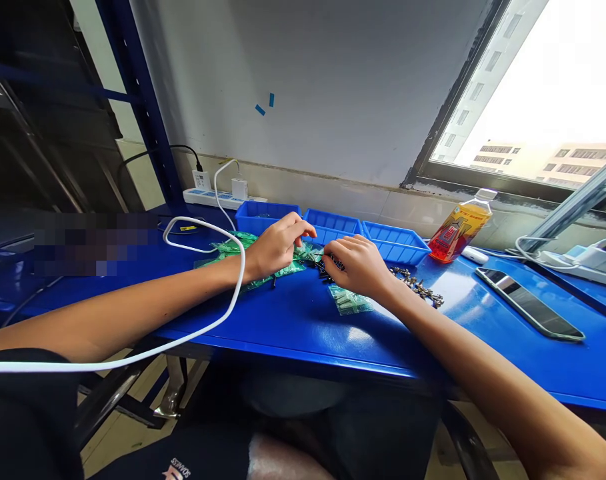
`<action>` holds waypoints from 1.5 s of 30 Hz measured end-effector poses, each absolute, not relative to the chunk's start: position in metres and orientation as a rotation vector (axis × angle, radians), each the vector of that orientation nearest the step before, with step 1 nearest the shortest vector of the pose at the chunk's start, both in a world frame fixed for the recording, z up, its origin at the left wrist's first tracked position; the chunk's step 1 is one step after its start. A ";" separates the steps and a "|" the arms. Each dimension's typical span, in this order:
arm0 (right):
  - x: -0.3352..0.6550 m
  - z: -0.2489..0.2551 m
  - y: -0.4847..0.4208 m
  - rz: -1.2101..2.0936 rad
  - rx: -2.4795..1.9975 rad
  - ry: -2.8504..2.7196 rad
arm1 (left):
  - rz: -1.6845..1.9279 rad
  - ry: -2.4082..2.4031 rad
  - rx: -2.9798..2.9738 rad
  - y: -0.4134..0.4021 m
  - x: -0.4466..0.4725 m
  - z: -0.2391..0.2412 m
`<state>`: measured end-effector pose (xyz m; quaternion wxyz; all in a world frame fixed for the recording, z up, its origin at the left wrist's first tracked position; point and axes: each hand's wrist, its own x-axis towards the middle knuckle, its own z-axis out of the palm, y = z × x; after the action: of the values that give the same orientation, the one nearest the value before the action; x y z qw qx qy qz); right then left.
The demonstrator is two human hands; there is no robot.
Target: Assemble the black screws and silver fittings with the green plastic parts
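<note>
My left hand (281, 244) hovers over a heap of green plastic bags (233, 245), its fingers curled with thumb and forefinger close together. Opposite it, my right hand (357, 265) is closed in a pinch, palm down; a tiny thin piece shows at its fingertips, too small to name. What either hand grips is mostly hidden. Dark screws (323, 272) lie under and between the hands. A small clear bag with pale green pieces (350, 300) rests below my right hand. More metal screws (423, 290) are scattered to the right of that wrist.
Three blue bins (395, 243) stand in a row behind my hands. Right of them are a drink bottle (460, 227) and a phone (530, 303). A white cable (203, 330) loops across my left forearm. A power strip (207, 197) lies along the wall on the blue table (303, 333).
</note>
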<state>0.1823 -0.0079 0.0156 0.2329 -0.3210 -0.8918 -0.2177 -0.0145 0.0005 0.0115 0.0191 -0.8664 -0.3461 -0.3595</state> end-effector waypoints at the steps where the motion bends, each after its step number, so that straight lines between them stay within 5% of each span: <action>1: 0.182 0.016 -0.008 -0.592 -0.884 -2.454 | -1.094 -1.065 -2.718 0.000 -0.014 0.012; 15: 0.182 0.015 -0.009 -0.559 -0.850 -2.522 | -0.718 -1.141 -2.970 -0.002 -0.011 0.013; 45: 0.183 0.014 -0.007 -0.501 -0.851 -2.589 | -0.702 -1.101 -2.986 0.001 -0.010 0.009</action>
<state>0.1825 -0.0066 0.0139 0.1843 -0.3019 -0.9183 -0.1777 -0.0104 0.0005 0.0086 -0.0587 -0.9146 -0.3372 -0.2151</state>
